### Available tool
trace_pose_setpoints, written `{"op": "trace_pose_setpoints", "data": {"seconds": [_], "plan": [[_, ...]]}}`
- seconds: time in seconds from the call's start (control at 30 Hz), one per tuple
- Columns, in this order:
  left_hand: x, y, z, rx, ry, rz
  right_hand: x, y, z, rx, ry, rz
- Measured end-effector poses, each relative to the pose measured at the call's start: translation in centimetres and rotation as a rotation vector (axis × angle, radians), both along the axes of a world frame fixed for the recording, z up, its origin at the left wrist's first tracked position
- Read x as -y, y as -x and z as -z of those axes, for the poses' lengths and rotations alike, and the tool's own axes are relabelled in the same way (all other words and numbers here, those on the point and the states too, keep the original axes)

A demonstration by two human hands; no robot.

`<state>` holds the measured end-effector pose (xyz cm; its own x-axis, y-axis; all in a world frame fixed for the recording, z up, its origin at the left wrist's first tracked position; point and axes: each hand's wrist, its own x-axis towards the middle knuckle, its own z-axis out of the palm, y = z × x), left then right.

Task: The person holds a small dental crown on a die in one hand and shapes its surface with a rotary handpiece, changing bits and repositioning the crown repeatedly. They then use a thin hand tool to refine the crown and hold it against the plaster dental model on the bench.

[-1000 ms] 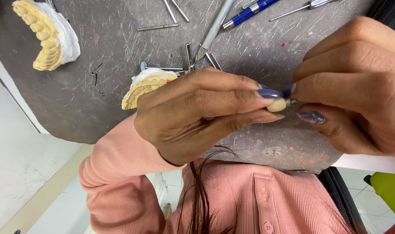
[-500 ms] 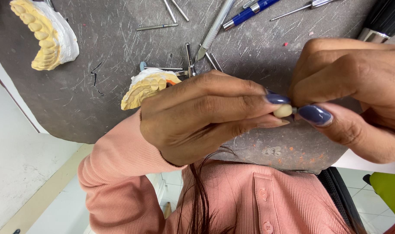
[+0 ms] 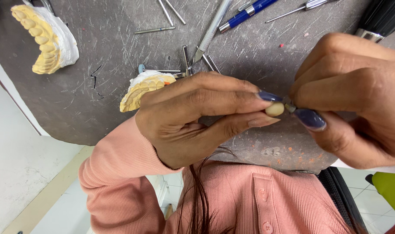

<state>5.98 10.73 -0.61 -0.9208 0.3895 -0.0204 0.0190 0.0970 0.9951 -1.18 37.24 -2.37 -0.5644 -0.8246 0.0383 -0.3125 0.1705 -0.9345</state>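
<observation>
Plaster is seen at the far left of the dark, scratched desk (image 3: pixel 102 108), where a dental cast (image 3: pixel 43 39) with yellow wax teeth on a white base lies near the top corner. A second dental cast (image 3: pixel 147 86), also yellow on white, lies further right, partly covered by the left hand (image 3: pixel 197 117). That hand, reaching out of a pink ribbed sleeve (image 3: pixel 115 173), is closed in a pinch: a small cream-coloured tooth-shaped piece (image 3: pixel 275 109) is gripped between the tips of its thumb and forefinger, held up above the desk near the middle of the view. Behind the left hand, thin metal burs (image 3: pixel 193 60) are scattered on the desk, and above them a silver handled instrument (image 3: pixel 212 28) and a blue handled instrument (image 3: pixel 249 9) lie slanted near the top edge. To the right of the cream piece, a small metal tool tip (image 3: pixel 289 104) is touching it; the tool is gripped by the closed right hand (image 3: pixel 357 99), whose thumb and forefinger are pressed together around it, so that most of the tool is hidden. At the top right corner, a black ribbed handle with a metal collar (image 3: pixel 379 17) is partly seen behind the right hand. Below both hands, a pink buttoned top (image 3: pixel 258 195) and strands of dark hair are visible.
</observation>
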Motion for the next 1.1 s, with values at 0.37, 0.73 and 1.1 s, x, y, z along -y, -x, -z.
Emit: {"op": "trace_pose_setpoints", "data": {"seconds": [0.37,0.73,1.1], "plan": [[0.2,0.3,-0.2,-0.008,0.043,0.016,0.6,1.0,1.2,-0.293,0.17,-0.08],[-0.3,1.0,-0.5,-0.123,0.134,0.026,0.3,1.5,0.6,-0.534,0.081,-0.151],[-0.3,1.1,-0.9,-0.048,0.157,0.008,1.1,1.4,1.3,-0.401,0.132,-0.085]]}}
